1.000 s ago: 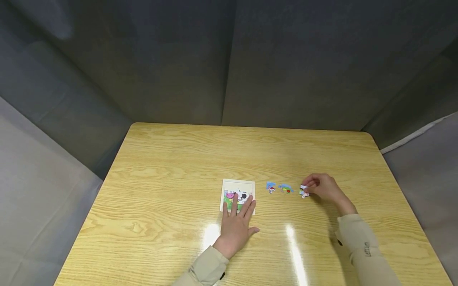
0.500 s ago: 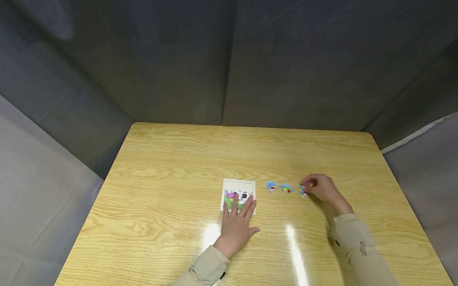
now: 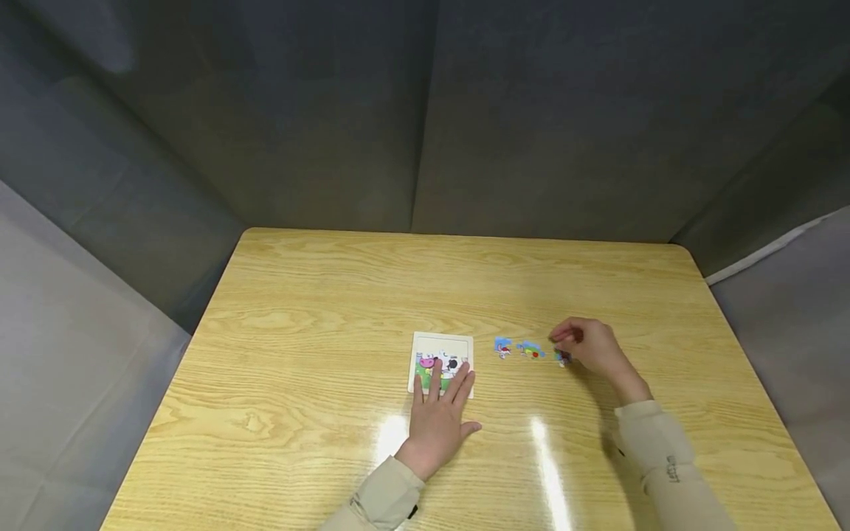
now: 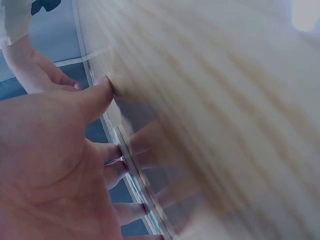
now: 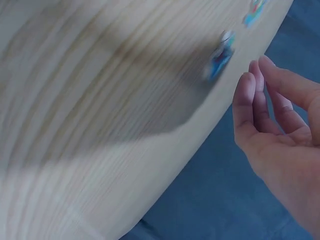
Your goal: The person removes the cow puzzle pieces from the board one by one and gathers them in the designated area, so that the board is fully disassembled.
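Observation:
A small square puzzle tray [image 3: 443, 343] lies at the middle of the table, its lower part filled with a cow picture. Spread across that picture are the straight fingers of my left hand [image 3: 437, 426]; in the left wrist view the tips touch the tray's edge and top. To the right, three loose jigsaw pieces lie in a row: a blue-topped one [image 3: 502, 347], a green and blue one [image 3: 531, 349] and a darker-looking one [image 3: 563, 357]. My right hand [image 3: 594, 348] hovers just over the last piece, fingers loosely bent, holding nothing in the right wrist view [image 5: 280, 115].
The wooden table [image 3: 319, 295] carries glare streaks near its front. Dark grey curtains [image 3: 425, 118] hang behind the far edge, and lighter cloth [image 3: 73, 383] hangs at the left side.
The rightmost piece, earlier pinched and turned by my right hand, now lies on the table. My right hand has let go and lifted slightly left. My left hand has stayed still.

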`<state>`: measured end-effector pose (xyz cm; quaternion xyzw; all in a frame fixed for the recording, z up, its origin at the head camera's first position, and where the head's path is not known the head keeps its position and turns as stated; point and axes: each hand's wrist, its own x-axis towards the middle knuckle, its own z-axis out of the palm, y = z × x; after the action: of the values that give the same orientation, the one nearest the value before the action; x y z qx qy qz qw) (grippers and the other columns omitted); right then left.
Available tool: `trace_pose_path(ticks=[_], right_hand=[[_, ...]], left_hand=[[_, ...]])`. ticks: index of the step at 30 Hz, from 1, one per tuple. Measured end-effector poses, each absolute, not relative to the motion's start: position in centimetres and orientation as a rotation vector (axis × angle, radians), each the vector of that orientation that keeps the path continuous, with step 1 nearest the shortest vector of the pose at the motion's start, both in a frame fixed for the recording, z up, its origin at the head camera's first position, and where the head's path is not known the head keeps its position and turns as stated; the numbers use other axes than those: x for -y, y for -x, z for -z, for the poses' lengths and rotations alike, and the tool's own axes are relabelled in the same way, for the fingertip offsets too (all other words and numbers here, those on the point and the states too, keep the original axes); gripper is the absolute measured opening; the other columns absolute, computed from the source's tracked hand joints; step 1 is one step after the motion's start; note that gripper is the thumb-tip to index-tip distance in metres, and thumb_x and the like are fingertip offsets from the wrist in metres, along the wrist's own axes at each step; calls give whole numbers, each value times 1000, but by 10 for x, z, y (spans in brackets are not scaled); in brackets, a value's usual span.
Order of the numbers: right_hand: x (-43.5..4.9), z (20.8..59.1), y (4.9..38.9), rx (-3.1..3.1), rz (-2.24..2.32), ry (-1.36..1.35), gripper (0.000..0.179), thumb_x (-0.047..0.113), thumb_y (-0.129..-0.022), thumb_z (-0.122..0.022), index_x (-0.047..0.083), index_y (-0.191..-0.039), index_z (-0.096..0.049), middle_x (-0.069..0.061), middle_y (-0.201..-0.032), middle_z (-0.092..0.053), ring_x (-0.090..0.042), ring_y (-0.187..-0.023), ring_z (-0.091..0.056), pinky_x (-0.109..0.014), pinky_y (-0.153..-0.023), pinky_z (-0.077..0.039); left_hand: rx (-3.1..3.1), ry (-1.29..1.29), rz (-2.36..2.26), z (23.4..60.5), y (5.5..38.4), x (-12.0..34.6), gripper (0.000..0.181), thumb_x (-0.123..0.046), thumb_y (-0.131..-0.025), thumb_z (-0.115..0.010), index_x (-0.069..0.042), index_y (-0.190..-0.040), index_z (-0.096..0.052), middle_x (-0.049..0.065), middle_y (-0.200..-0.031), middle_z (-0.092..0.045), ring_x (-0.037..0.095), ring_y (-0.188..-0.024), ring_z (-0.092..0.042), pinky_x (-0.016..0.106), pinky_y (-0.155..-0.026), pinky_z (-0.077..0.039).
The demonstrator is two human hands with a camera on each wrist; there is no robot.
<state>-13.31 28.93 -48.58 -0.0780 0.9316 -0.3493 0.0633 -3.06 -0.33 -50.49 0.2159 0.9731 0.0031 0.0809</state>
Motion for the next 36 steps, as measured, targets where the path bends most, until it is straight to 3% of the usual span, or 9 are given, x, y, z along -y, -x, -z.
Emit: trace_pose_path(ticks=[7, 23, 36], right_hand=[[-258, 487, 137, -2757, 1171, 298, 16, -6, -88, -67, -7, -103, -67, -19, -96, -70, -29, -83, -66, -25, -66, -54], [-139, 489, 152, -2587, 1307, 506, 12, -10, -85, -67, -5, -95, -69, -16, -90, -71, -27, -82, -69, -32, -74, -57], [-92, 496, 148, -2521, 1179, 503, 7, -6, -88, -65, -1, -91, -70, -8, -83, -69, -12, -72, -64, -24, -66, -54]], left_hand=[[-2913, -647, -7, 508, 31, 3, 80, -63, -93, -46, -21, -157, -24, -7, -163, -16, 35, -148, -14, 59, -113, -22], [-2907, -643, 6, 510, 32, 3, 80, -65, -93, -45, -22, -157, -24, -8, -163, -16, 34, -148, -12, 59, -113, -21], [-2868, -622, -1, 504, 31, 4, 78, -63, -94, -44, -24, -158, -22, -8, -162, -20, 32, -149, -11, 57, -114, -21]])
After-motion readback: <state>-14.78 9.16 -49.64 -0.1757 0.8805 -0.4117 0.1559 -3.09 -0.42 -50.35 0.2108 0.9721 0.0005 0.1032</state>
